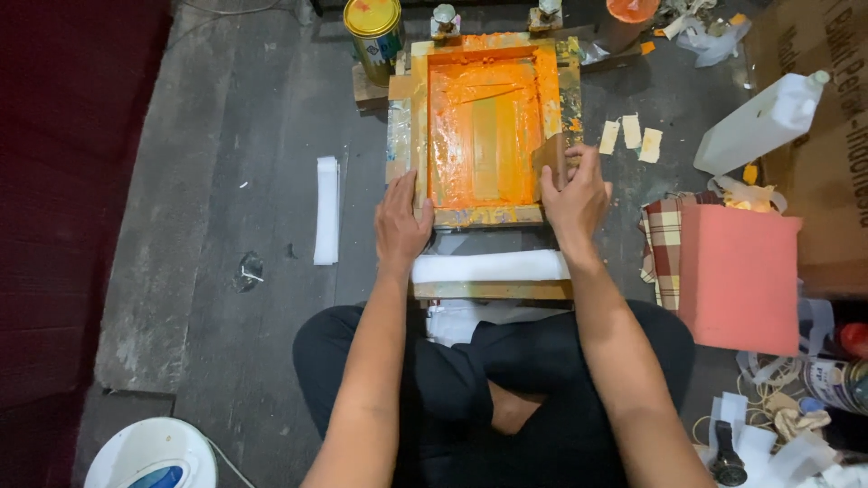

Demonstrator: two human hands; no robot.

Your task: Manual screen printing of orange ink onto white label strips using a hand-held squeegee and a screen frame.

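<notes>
Screen-printing frame (488, 126) coated in orange ink on floor, left hand (402, 221) pressed flat on its lower-left corner, right hand (574, 194) clamped on brown squeegee (551, 155) at right edge, white strip (490, 267) beneath.

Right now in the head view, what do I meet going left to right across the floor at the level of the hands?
White folded strip → left hand on the orange screen frame → right hand holding a small brown card → plaid cloth → pink foam block.
</notes>
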